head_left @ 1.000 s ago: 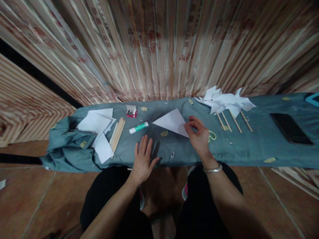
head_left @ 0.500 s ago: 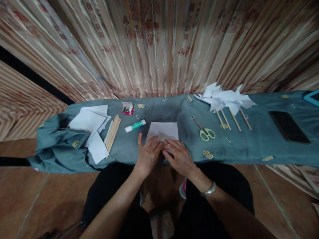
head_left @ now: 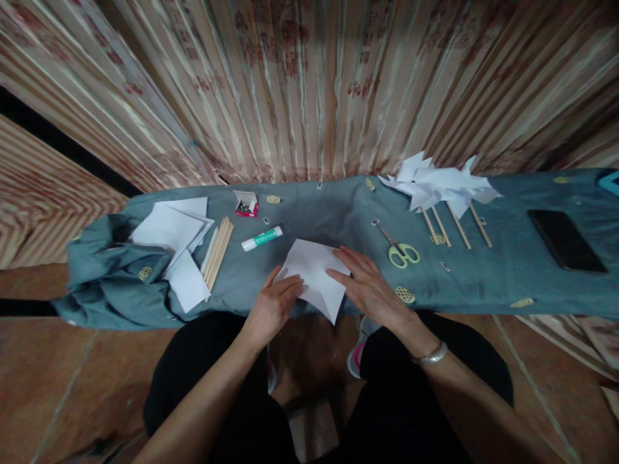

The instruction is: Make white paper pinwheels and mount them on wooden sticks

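Note:
A white square sheet of paper point(head_left: 316, 270) is at the front edge of the cloth-covered table, turned at an angle, with creases and one corner pointing toward me past the edge. My left hand point(head_left: 275, 306) grips its left side, fingers together on top; the part beneath is hidden. On the right side, my right hand point(head_left: 370, 287) holds the sheet, thumb over the paper and fingers stretched along the edge. A glue stick point(head_left: 262, 238) with a green label lies beyond my left hand. Scissors point(head_left: 402, 253) with yellow-green handles lie beyond my right hand.
At left are loose white paper sheets point(head_left: 167, 225), several wooden sticks point(head_left: 220, 254) and a small open red box point(head_left: 246, 205) of metal pins. Several white paper pinwheels point(head_left: 442, 183) on sticks lie back right, near a black phone point(head_left: 565, 240). A curtain point(head_left: 309, 96) hangs behind.
The sheet has turned from square-on to an angle, with one corner now toward me. My hands have moved apart from its near edge to its left and right sides.

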The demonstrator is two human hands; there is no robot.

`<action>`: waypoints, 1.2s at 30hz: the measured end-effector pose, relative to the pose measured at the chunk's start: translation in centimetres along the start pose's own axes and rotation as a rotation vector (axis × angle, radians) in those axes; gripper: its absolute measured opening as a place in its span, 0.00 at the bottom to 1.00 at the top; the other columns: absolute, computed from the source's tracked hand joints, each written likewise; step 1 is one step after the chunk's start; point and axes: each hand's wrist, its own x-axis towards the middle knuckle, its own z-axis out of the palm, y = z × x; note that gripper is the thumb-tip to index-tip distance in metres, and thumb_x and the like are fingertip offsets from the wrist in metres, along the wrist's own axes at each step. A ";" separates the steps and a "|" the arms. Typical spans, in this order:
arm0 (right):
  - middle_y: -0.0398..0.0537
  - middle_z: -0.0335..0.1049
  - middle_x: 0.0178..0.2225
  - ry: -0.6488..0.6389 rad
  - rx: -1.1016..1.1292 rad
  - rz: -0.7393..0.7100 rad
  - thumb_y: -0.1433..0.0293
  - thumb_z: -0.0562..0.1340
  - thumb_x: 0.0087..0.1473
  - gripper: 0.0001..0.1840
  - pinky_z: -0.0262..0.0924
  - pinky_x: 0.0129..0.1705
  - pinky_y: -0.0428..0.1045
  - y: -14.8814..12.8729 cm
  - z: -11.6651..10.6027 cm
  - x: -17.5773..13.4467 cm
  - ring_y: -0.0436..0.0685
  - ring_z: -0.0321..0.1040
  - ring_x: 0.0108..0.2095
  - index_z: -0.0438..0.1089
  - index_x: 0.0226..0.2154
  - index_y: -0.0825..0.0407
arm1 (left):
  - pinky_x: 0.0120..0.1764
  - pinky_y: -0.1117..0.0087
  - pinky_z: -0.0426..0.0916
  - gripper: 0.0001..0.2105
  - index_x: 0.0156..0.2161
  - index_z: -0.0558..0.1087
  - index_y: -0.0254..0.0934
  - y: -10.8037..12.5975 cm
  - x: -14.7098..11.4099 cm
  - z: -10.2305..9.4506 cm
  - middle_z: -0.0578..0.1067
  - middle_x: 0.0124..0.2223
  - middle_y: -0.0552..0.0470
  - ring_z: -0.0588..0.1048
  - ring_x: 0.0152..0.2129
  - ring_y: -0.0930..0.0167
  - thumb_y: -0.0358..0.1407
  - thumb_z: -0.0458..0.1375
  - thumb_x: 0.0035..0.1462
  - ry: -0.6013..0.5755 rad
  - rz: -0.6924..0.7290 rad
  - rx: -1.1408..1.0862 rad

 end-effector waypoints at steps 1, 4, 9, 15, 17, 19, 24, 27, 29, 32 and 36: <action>0.59 0.61 0.62 0.002 0.032 -0.012 0.77 0.56 0.60 0.19 0.56 0.60 0.65 -0.2 -0.1 -0.6 0.66 0.52 0.65 0.71 0.51 0.51 | 0.58 0.48 0.64 0.12 0.47 0.74 0.35 0.1 -0.4 -0.3 0.80 0.48 0.44 0.77 0.47 0.66 0.28 0.49 0.66 -0.025 0.005 -0.017; 0.55 0.69 0.56 -0.025 0.165 0.013 0.72 0.55 0.63 0.13 0.61 0.56 0.62 -0.4 -0.4 -1.8 0.63 0.63 0.58 0.75 0.44 0.50 | 0.55 0.51 0.68 0.12 0.47 0.75 0.36 0.5 -1.2 -1.0 0.79 0.49 0.46 0.76 0.49 0.64 0.30 0.50 0.65 -0.088 -0.014 -0.052; 0.50 0.77 0.47 -0.048 0.430 0.170 0.67 0.56 0.64 0.13 0.65 0.51 0.57 0.2 -0.2 -1.2 0.58 0.70 0.49 0.76 0.39 0.49 | 0.45 0.61 0.74 0.13 0.45 0.77 0.36 0.7 -1.3 -1.3 0.80 0.47 0.46 0.76 0.42 0.65 0.33 0.51 0.65 -0.091 -0.166 -0.162; 0.47 0.78 0.36 0.102 0.582 0.376 0.63 0.58 0.60 0.11 0.66 0.45 0.54 0.4 1.6 1.8 0.57 0.73 0.40 0.75 0.33 0.49 | 0.42 0.64 0.74 0.13 0.39 0.78 0.35 0.3 -0.5 -0.7 0.80 0.40 0.45 0.78 0.38 0.65 0.38 0.52 0.65 -0.001 -0.396 -0.274; 0.47 0.78 0.35 0.149 0.605 0.453 0.62 0.60 0.58 0.11 0.66 0.43 0.53 0.4 2.2 2.6 0.57 0.73 0.38 0.75 0.31 0.49 | 0.41 0.65 0.74 0.12 0.39 0.77 0.35 0.1 -0.3 -0.8 0.80 0.40 0.45 0.79 0.37 0.65 0.39 0.53 0.64 0.008 -0.449 -0.287; 0.47 0.78 0.34 0.160 0.605 0.502 0.62 0.61 0.57 0.11 0.66 0.40 0.52 0.4 2.6 3.3 0.57 0.73 0.35 0.75 0.31 0.50 | 0.38 0.67 0.74 0.11 0.37 0.76 0.35 -0.1 0.0 -0.9 0.80 0.38 0.45 0.79 0.34 0.66 0.38 0.53 0.63 0.009 -0.488 -0.297; 0.46 0.77 0.31 0.114 0.469 0.507 0.63 0.59 0.58 0.11 0.64 0.37 0.49 0.6 2.7 4.6 0.56 0.73 0.33 0.74 0.30 0.50 | 0.32 0.71 0.71 0.12 0.32 0.75 0.36 -0.4 0.4 -1.3 0.79 0.31 0.49 0.78 0.27 0.68 0.38 0.52 0.62 -0.025 -0.560 -0.299; 0.46 0.76 0.30 0.088 0.400 0.488 0.63 0.59 0.59 0.11 0.63 0.36 0.49 0.7 2.8 5.2 0.56 0.73 0.32 0.73 0.29 0.50 | 0.30 0.72 0.70 0.13 0.32 0.76 0.36 -1.0 0.6 -1.4 0.79 0.30 0.50 0.77 0.26 0.69 0.39 0.53 0.62 -0.045 -0.594 -0.280; 0.47 0.76 0.30 0.071 0.352 0.486 0.64 0.59 0.59 0.11 0.62 0.36 0.49 0.7 2.9 5.4 0.56 0.73 0.32 0.72 0.29 0.50 | 0.30 0.71 0.70 0.13 0.31 0.76 0.36 -1.4 0.7 -1.5 0.79 0.29 0.50 0.77 0.25 0.69 0.39 0.54 0.61 -0.068 -0.595 -0.251; 0.48 0.76 0.30 0.051 0.282 0.495 0.66 0.60 0.58 0.10 0.61 0.36 0.49 0.6 3.1 5.8 0.57 0.72 0.33 0.72 0.29 0.51 | 0.31 0.69 0.71 0.12 0.35 0.76 0.35 -1.5 0.9 -1.7 0.79 0.32 0.48 0.77 0.26 0.67 0.39 0.54 0.62 -0.064 -0.556 -0.151; 0.48 0.75 0.31 0.063 0.229 0.470 0.67 0.59 0.59 0.09 0.61 0.36 0.50 0.6 3.3 6.0 0.57 0.72 0.33 0.71 0.29 0.51 | 0.51 0.58 0.69 0.17 0.55 0.68 0.31 -0.1 1.3 -1.1 0.73 0.55 0.37 0.72 0.52 0.60 0.36 0.52 0.64 0.043 -0.323 0.052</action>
